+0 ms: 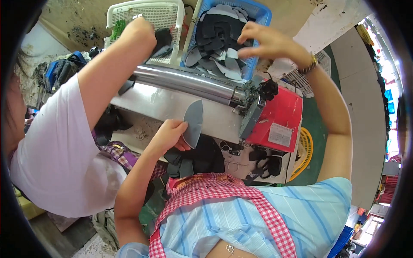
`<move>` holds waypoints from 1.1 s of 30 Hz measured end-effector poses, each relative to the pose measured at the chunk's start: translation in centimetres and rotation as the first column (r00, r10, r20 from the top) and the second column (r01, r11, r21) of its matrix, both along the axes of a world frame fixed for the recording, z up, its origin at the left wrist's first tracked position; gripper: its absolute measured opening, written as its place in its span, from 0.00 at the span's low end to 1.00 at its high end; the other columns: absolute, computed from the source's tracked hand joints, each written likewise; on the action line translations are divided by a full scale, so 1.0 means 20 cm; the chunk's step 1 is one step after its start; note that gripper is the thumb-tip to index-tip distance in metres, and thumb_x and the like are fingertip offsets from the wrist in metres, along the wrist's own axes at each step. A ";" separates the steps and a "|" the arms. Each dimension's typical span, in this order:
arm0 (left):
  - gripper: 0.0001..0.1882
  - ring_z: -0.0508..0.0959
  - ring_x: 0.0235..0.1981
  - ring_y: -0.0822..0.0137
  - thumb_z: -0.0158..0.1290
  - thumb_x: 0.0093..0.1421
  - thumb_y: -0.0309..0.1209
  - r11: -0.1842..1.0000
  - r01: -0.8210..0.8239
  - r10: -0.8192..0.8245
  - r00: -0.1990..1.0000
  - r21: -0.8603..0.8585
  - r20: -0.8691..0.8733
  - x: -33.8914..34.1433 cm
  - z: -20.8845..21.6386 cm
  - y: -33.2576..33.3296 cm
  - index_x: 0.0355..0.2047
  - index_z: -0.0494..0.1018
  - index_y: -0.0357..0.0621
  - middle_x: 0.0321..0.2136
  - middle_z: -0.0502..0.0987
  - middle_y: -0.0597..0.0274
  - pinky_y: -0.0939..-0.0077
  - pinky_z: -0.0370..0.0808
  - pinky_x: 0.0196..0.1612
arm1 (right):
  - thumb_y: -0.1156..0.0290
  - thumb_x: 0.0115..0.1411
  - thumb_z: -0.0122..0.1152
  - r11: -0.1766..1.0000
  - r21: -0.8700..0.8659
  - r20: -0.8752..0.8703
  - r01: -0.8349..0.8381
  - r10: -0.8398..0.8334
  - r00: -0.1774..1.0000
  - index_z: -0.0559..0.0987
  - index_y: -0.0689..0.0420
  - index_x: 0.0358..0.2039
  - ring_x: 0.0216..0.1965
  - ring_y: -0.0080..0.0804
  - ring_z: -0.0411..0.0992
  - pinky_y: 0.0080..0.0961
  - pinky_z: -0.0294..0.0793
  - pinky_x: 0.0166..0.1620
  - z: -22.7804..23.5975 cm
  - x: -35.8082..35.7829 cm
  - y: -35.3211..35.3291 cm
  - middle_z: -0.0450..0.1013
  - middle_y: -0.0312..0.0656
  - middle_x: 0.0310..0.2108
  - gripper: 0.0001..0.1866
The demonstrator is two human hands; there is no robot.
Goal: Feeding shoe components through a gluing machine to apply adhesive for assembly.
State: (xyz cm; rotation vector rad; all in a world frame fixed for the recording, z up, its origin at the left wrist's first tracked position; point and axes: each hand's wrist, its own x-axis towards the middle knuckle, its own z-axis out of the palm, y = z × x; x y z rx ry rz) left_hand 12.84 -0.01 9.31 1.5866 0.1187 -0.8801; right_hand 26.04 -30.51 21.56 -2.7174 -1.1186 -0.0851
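Observation:
My left hand (172,135) pinches a flat, grey, half-moon-shaped cut piece (194,124) by its left edge, above the front of the pale machine table (165,102). Its fingers are closed on the piece, thumb on top. Up at the right, my right hand (266,43) hangs over the right side of a blue basket (264,15), fingers bent and apart, with nothing visible in them. Inside that basket lie several dark and light grey cut pieces (221,32). Dark folded pieces (200,161) rest just below my left hand.
A machine with a long silver cylinder (185,81) and red housing (277,122) lies across the table. At left, a co-worker's arm (116,56) reaches toward a white basket (148,8); a dark piece (162,43) is beside that hand. A yellow basket (306,150) stands at right.

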 end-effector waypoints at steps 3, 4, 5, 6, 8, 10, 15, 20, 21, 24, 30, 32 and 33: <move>0.19 0.75 0.13 0.65 0.41 0.61 0.38 0.983 0.029 -0.053 0.991 0.183 0.126 0.12 -0.02 -0.09 0.27 0.71 0.31 0.15 0.74 0.54 0.76 0.72 0.17 | 0.53 0.54 0.56 1.000 0.000 -0.604 -0.022 0.018 0.797 0.76 0.67 0.32 0.39 0.34 0.68 0.26 0.67 0.40 -0.26 0.28 0.01 0.70 0.48 0.35 0.24; 0.20 0.75 0.12 0.64 0.42 0.61 0.37 0.979 -0.028 -0.018 0.975 0.203 0.222 0.18 -0.03 -0.12 0.22 0.72 0.31 0.12 0.72 0.53 0.73 0.73 0.19 | 0.51 0.57 0.52 0.994 0.077 -0.589 -0.075 0.106 0.801 0.75 0.69 0.31 0.34 0.29 0.68 0.26 0.66 0.38 -0.35 0.25 0.10 0.71 0.44 0.28 0.27; 0.20 0.75 0.12 0.64 0.42 0.61 0.37 0.979 -0.025 -0.023 0.974 0.204 0.226 0.17 -0.03 -0.12 0.22 0.72 0.31 0.12 0.72 0.53 0.73 0.73 0.19 | 0.47 0.58 0.50 0.995 -0.104 -0.746 -0.006 -0.074 0.661 0.74 0.69 0.30 0.31 0.25 0.63 0.24 0.65 0.36 -0.40 0.24 0.20 0.68 0.37 0.26 0.30; 0.21 0.74 0.12 0.65 0.42 0.60 0.37 0.953 -0.056 -0.060 0.929 0.298 0.366 0.16 -0.02 -0.12 0.19 0.71 0.32 0.10 0.71 0.55 0.72 0.71 0.19 | 0.45 0.57 0.50 0.999 -0.001 -0.757 0.035 -0.023 0.653 0.75 0.67 0.29 0.29 0.23 0.59 0.22 0.63 0.33 -0.58 0.26 0.21 0.64 0.33 0.24 0.30; 0.24 0.73 0.11 0.65 0.43 0.59 0.41 0.916 -0.113 -0.082 0.886 0.385 0.456 0.01 0.00 -0.07 0.13 0.70 0.37 0.07 0.69 0.57 0.69 0.68 0.19 | 0.45 0.53 0.55 0.988 -0.006 -0.865 0.157 -0.084 0.494 0.79 0.60 0.31 0.28 0.20 0.63 0.20 0.63 0.31 -0.68 0.23 0.29 0.69 0.31 0.25 0.27; 0.22 0.73 0.12 0.60 0.50 0.55 0.43 0.889 -0.152 -0.082 0.876 0.432 0.476 -0.20 -0.07 0.02 0.13 0.71 0.37 0.08 0.71 0.55 0.68 0.70 0.21 | 0.56 0.49 0.64 0.991 0.087 -0.875 0.103 0.027 0.483 0.79 0.60 0.30 0.26 0.15 0.64 0.15 0.62 0.29 -0.62 0.21 0.30 0.72 0.30 0.24 0.18; 0.34 0.74 0.36 0.47 0.55 0.47 0.54 0.622 -0.114 -0.470 0.737 0.775 0.486 -0.42 -0.59 0.11 0.42 0.68 0.34 0.34 0.73 0.43 0.56 0.70 0.38 | 0.60 0.47 0.65 0.936 0.240 -0.908 0.259 0.122 0.400 0.78 0.59 0.32 0.29 0.16 0.65 0.16 0.63 0.31 -0.64 0.41 0.16 0.71 0.30 0.26 0.16; 0.35 0.74 0.34 0.46 0.56 0.46 0.53 0.668 -0.144 -0.411 0.747 0.730 0.523 -0.36 -0.65 0.12 0.43 0.66 0.33 0.34 0.73 0.42 0.56 0.71 0.35 | 0.48 0.42 0.67 0.986 0.046 -0.708 -0.160 0.145 0.691 0.69 0.60 0.49 0.49 0.37 0.63 0.28 0.62 0.50 -0.71 0.42 0.28 0.66 0.47 0.48 0.39; 0.35 0.74 0.34 0.46 0.57 0.46 0.52 0.671 -0.111 -0.424 0.753 0.733 0.503 -0.33 -0.65 0.11 0.44 0.66 0.33 0.34 0.73 0.43 0.55 0.71 0.35 | 0.51 0.42 0.67 0.983 0.016 -0.694 -0.186 0.145 0.706 0.67 0.60 0.51 0.52 0.41 0.61 0.30 0.61 0.53 -0.75 0.43 0.23 0.63 0.50 0.51 0.39; 0.35 0.74 0.34 0.45 0.57 0.46 0.51 0.685 -0.090 -0.418 0.764 0.723 0.491 -0.30 -0.63 0.08 0.45 0.66 0.34 0.34 0.73 0.43 0.54 0.71 0.34 | 0.56 0.43 0.64 0.977 0.166 -0.678 -0.132 0.210 0.705 0.67 0.60 0.51 0.53 0.42 0.61 0.31 0.60 0.54 -0.86 0.47 0.21 0.63 0.51 0.51 0.36; 0.34 0.73 0.34 0.46 0.57 0.46 0.50 0.698 -0.096 -0.417 0.751 0.710 0.512 -0.33 -0.64 0.06 0.45 0.66 0.35 0.34 0.72 0.45 0.55 0.68 0.35 | 0.67 0.42 0.56 0.973 0.202 -0.445 -0.113 0.194 0.874 0.78 0.55 0.32 0.33 0.42 0.73 0.34 0.72 0.36 -0.93 0.45 0.29 0.75 0.43 0.31 0.14; 0.34 0.73 0.33 0.47 0.58 0.45 0.49 0.676 -0.130 -0.440 0.719 0.726 0.538 -0.37 -0.61 0.05 0.45 0.66 0.36 0.34 0.72 0.46 0.56 0.67 0.34 | 0.69 0.45 0.56 0.983 0.177 -0.086 -0.057 0.073 0.994 0.76 0.57 0.30 0.31 0.40 0.72 0.33 0.72 0.33 -0.79 0.42 0.25 0.72 0.42 0.29 0.10; 0.33 0.72 0.33 0.49 0.58 0.45 0.49 0.606 -0.184 -0.449 0.724 0.774 0.524 -0.41 -0.55 0.05 0.45 0.66 0.37 0.34 0.72 0.47 0.58 0.65 0.35 | 0.69 0.45 0.57 0.979 0.195 0.047 -0.064 0.056 0.997 0.75 0.56 0.27 0.30 0.38 0.72 0.33 0.72 0.31 -0.69 0.39 0.24 0.71 0.41 0.27 0.08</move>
